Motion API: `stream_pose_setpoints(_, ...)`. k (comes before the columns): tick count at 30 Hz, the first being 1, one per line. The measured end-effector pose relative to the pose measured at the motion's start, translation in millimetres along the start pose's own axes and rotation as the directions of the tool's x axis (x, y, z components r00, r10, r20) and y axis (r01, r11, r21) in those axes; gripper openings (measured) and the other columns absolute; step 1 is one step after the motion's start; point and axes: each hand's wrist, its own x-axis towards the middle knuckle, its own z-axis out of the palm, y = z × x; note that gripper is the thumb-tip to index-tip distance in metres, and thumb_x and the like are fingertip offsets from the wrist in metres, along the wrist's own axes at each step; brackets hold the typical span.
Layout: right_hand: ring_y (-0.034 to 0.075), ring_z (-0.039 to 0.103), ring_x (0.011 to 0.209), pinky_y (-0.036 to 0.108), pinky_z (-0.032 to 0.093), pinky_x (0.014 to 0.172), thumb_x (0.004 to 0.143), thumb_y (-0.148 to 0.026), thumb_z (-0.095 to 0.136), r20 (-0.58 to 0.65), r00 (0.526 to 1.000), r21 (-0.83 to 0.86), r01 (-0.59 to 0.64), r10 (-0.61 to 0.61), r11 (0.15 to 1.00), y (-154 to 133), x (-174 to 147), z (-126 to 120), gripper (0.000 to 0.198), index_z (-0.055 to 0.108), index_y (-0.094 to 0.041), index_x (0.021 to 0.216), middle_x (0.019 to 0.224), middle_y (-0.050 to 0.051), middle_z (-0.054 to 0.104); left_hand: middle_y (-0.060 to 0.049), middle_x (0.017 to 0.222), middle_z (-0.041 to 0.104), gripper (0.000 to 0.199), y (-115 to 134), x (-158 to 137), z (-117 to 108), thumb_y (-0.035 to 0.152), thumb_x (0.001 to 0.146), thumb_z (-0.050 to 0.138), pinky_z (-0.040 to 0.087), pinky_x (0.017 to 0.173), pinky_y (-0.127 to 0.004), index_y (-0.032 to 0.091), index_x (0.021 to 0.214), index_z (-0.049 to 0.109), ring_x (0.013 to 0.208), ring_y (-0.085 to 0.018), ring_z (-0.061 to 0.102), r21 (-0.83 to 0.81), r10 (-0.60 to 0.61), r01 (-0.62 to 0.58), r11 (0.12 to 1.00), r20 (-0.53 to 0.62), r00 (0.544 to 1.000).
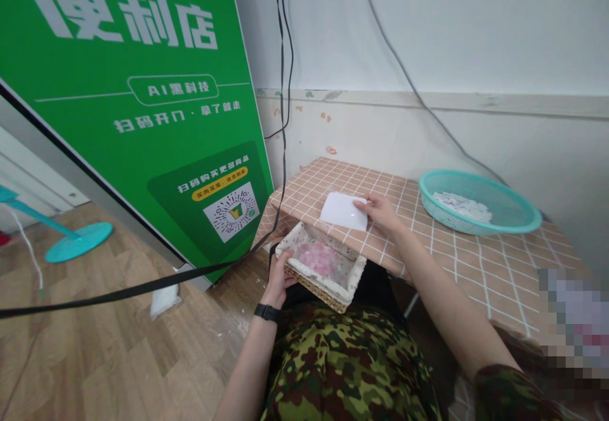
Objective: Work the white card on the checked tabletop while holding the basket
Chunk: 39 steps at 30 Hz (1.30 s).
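Two hands are working at frame centre: the left hand [278, 275] is gripping a lined basket [321, 273] on the lap, fingers curled on its rim; the right hand [380, 210], fingers pinching, is holding a white card [343, 211] on the bench [476, 262]. The basket, jutting beyond the bench edge, is risking tipping.

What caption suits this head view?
Left hand steadies a lined basket; right hand holds a white card on the table.

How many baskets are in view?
2. A lined wicker basket on the person's lap at the table edge, with the left hand on it; a teal plastic basket on the checked table further right. No others show.
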Motion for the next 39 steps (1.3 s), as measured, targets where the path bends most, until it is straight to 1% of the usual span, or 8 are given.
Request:
stream_pose_setpoints(6, 0.016, 0.056, 0.052, 0.027, 0.040, 0.045, 0.055, -0.079, 0.087, -0.088, 0.996, 0.015, 0.021, -0.020, 1.000, 6, 5, -4, 0.069, 0.064, -0.021, 0.082, 0.063, 0.002, 0.067, -0.004, 0.096, 0.074, 0.058, 1, -2, 0, 0.048, 0.084, 0.077, 0.060, 0.067, -0.032, 0.026, 0.134, 0.061, 0.068, -0.020, 0.071, -0.014, 0.015, -0.015, 1.000, -0.001, 1.000)
stream_pose_setpoints(12, 0.016, 0.055, 0.054, 0.028, 0.040, 0.046, 0.057, -0.077, 0.088, -0.031, 0.999, -0.002, 0.029, -0.029, 1.000, 1, -1, -2, 0.067, 0.064, -0.020, 0.084, 0.067, 0.003, 0.067, -0.005, 0.098, 0.075, 0.055, 3, -3, 1, 0.042, 0.085, 0.073, 0.061, 0.065, -0.032, 0.025, 0.136, 0.061, 0.072, -0.021, 0.072, -0.006, -0.003, 0.002, 1.000, -0.009, 1.000)
stream_pose_setpoints(18, 0.014, 0.051, 0.051, 0.026, 0.037, 0.044, 0.057, -0.079, 0.088, -0.050, 0.998, -0.012, 0.028, -0.028, 1.000, 4, 0, -2, 0.067, 0.060, -0.022, 0.080, 0.060, -0.001, 0.061, -0.006, 0.097, 0.074, 0.056, 0, 0, 0, 0.047, 0.083, 0.076, 0.062, 0.067, -0.034, 0.025, 0.133, 0.061, 0.074, -0.023, 0.072, -0.009, 0.005, -0.005, 1.000, -0.004, 1.000)
stream_pose_setpoints(21, 0.016, 0.055, 0.055, 0.027, 0.041, 0.045, 0.061, -0.077, 0.089, 0.006, 1.000, -0.011, 0.026, -0.026, 1.000, 9, -2, 0, 0.066, 0.063, -0.021, 0.084, 0.066, 0.001, 0.065, -0.006, 0.099, 0.075, 0.057, -1, 0, -1, 0.046, 0.084, 0.075, 0.062, 0.067, -0.033, 0.026, 0.135, 0.060, 0.076, -0.023, 0.073, -0.008, 0.008, -0.008, 1.000, 0.001, 1.000)
stream_pose_setpoints(26, 0.014, 0.057, 0.058, 0.027, 0.046, 0.052, 0.060, -0.068, 0.095, 0.150, 0.989, 0.105, -0.024, 0.008, 0.994, 8, -5, 4, 0.062, 0.063, -0.020, 0.082, 0.071, 0.001, 0.068, -0.005, 0.099, 0.074, 0.052, -1, 0, 0, 0.044, 0.085, 0.072, 0.061, 0.065, -0.031, 0.026, 0.133, 0.061, 0.076, -0.022, 0.072, 0.007, 0.010, -0.010, 1.000, -0.008, 1.000)
stream_pose_setpoints(30, 0.016, 0.060, 0.061, 0.029, 0.048, 0.053, 0.058, -0.070, 0.095, 0.034, 0.999, 0.142, -0.025, 0.020, 0.990, 9, -2, -1, 0.063, 0.065, -0.021, 0.083, 0.073, 0.002, 0.070, -0.005, 0.098, 0.073, 0.053, 0, -1, 1, 0.043, 0.085, 0.073, 0.061, 0.064, -0.031, 0.025, 0.133, 0.061, 0.074, -0.021, 0.072, 0.002, 0.004, -0.004, 1.000, -0.016, 1.000)
stream_pose_setpoints(33, 0.016, 0.058, 0.059, 0.028, 0.047, 0.051, 0.060, -0.070, 0.095, 0.010, 1.000, 0.110, -0.001, 0.000, 0.994, 11, -1, -2, 0.061, 0.064, -0.021, 0.081, 0.071, 0.001, 0.068, -0.005, 0.097, 0.073, 0.052, 1, -1, 1, 0.042, 0.085, 0.074, 0.061, 0.065, -0.031, 0.025, 0.132, 0.061, 0.074, -0.022, 0.072, -0.011, -0.005, 0.005, 1.000, -0.013, 1.000)
stream_pose_setpoints(39, 0.016, 0.062, 0.060, 0.028, 0.048, 0.052, 0.058, -0.062, 0.098, 0.170, 0.985, 0.143, -0.064, 0.039, 0.988, 7, -5, 1, 0.058, 0.065, -0.020, 0.082, 0.073, 0.002, 0.071, -0.006, 0.099, 0.074, 0.050, 0, 0, 0, 0.041, 0.086, 0.073, 0.062, 0.065, -0.031, 0.024, 0.132, 0.063, 0.076, -0.022, 0.073, -0.015, -0.005, 0.005, 1.000, -0.009, 1.000)
